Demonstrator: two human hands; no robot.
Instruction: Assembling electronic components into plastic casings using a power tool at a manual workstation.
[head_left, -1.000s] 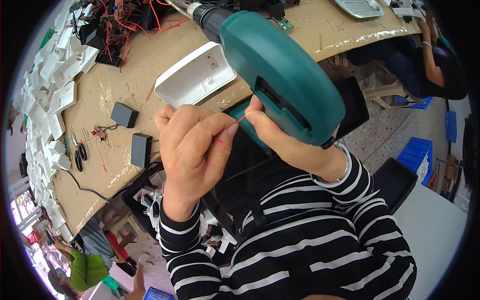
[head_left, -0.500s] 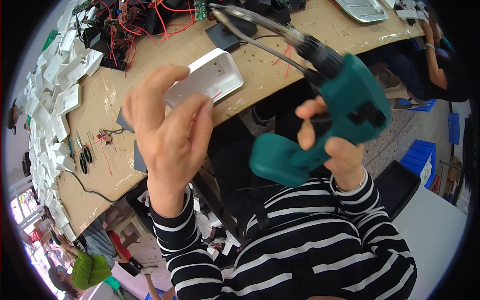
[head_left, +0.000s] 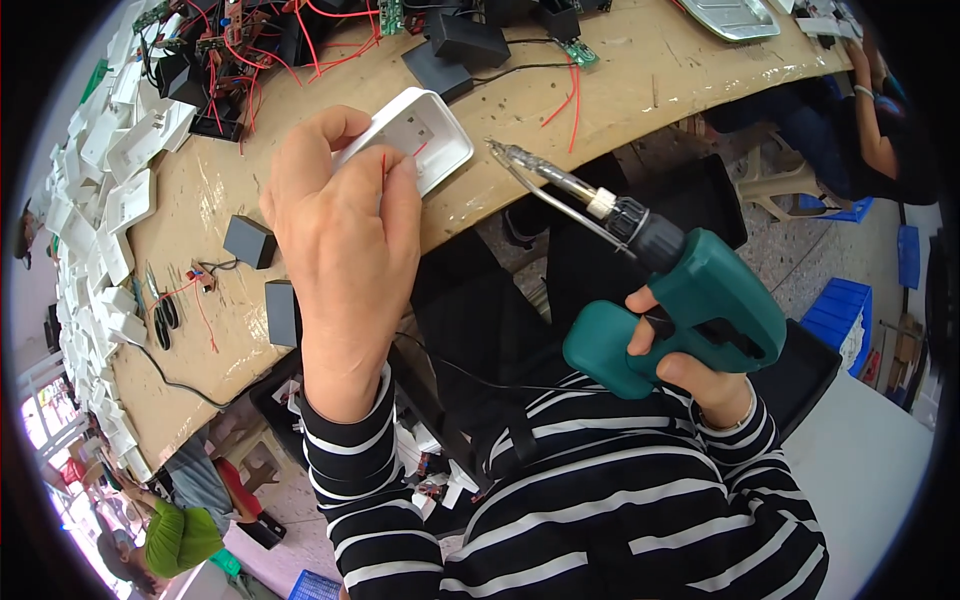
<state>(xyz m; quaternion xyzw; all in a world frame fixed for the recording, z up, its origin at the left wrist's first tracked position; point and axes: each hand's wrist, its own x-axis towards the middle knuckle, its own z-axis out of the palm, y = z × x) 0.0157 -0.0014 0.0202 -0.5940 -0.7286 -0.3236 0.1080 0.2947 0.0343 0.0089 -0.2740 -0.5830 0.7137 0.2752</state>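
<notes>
My left hand (head_left: 345, 230) is closed, with thumb and finger pinched around a thin red wire (head_left: 421, 149) that shows at the fingertips. Partly behind those fingers, a white plastic case (head_left: 440, 140) lies open side up at the table's edge, and the hand covers its near left part. In my right hand (head_left: 700, 375) is a green soldering gun (head_left: 715, 300) with a black collar, its fingers wrapped round the handle. The gun's metal tip and thin feed tube point up and left, a little to the right of the case and apart from it.
Circuit boards with red wires (head_left: 240, 40) and black boxes (head_left: 470, 40) crowd the table's far side. White cases (head_left: 110, 180) pile up at the left, near black-handled scissors (head_left: 165, 320). A metal tray (head_left: 735, 18) sits far right. Other people work at both sides.
The soldering gun has swung down and right, its tip coming down from above the far boards to beside the white case. My left hand has shifted slightly, still pinching by the case.
</notes>
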